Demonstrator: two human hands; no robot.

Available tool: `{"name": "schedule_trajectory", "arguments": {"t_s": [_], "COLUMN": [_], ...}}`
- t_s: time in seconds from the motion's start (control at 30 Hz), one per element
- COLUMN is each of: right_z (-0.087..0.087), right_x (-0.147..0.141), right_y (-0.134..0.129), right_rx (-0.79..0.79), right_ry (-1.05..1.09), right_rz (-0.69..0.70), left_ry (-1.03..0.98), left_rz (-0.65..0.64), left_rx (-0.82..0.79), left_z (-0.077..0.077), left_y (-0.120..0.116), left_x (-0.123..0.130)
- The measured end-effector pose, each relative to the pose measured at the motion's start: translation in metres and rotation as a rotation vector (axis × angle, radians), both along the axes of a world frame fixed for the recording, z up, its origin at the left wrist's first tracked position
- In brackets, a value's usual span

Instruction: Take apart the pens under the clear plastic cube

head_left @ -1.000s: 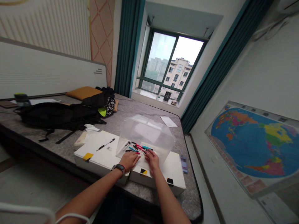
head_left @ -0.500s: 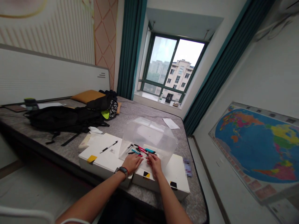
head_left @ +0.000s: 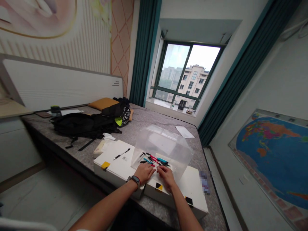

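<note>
A clear plastic box (head_left: 166, 141) lies on its side across two white boxes, its open side facing me. Several pens (head_left: 154, 158), red, blue and black, are heaped loosely in it. At the opening, my left hand (head_left: 145, 173), with a dark watch on the wrist, has its fingers closed together just in front of the pens. My right hand (head_left: 166, 175) is close beside it, thumb and fingers pinched. The fingertips nearly meet; whatever lies between them is too small to make out. Apart from the heap, a black and silver pen (head_left: 121, 154) lies on the left white box (head_left: 113, 163).
The right white box (head_left: 192, 189) sits beside the left one on a grey mattress (head_left: 156, 117). A black backpack (head_left: 84, 123) lies at the left, tissues (head_left: 108, 136) near it. A white sheet of paper (head_left: 184, 132) lies behind the plastic box.
My view has turned slightly left, so everything sits further right and lower. Both hands stay at the box opening, with their fingertips close together. The pens look unmoved.
</note>
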State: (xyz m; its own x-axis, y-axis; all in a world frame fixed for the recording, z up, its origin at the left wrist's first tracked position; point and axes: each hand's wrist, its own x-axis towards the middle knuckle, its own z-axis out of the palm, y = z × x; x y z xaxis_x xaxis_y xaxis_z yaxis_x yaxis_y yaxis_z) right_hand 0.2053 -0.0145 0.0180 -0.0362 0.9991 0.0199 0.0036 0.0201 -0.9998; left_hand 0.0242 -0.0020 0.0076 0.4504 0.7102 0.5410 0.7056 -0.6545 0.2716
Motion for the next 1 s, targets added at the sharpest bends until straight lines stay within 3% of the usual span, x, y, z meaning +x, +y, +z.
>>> {"name": "schedule_trajectory", "arguments": {"t_s": [0.27, 0.53, 1.0], "right_z": [-0.001, -0.005, -0.004], "right_x": [-0.001, -0.003, -0.011], "right_y": [0.002, 0.004, 0.015], "right_rx": [0.008, -0.055, -0.078], "right_ry": [-0.005, 0.322, 0.53], "right_rz": [0.051, -0.278, -0.441], "left_ry": [0.076, 0.027, -0.116], "left_rz": [-0.012, 0.042, 0.044], "left_rx": [-0.014, -0.032, -0.103], "left_z": [0.002, 0.001, 0.0], "left_y": [-0.001, 0.0, 0.005], "left_x": [-0.001, 0.0, -0.001]}}
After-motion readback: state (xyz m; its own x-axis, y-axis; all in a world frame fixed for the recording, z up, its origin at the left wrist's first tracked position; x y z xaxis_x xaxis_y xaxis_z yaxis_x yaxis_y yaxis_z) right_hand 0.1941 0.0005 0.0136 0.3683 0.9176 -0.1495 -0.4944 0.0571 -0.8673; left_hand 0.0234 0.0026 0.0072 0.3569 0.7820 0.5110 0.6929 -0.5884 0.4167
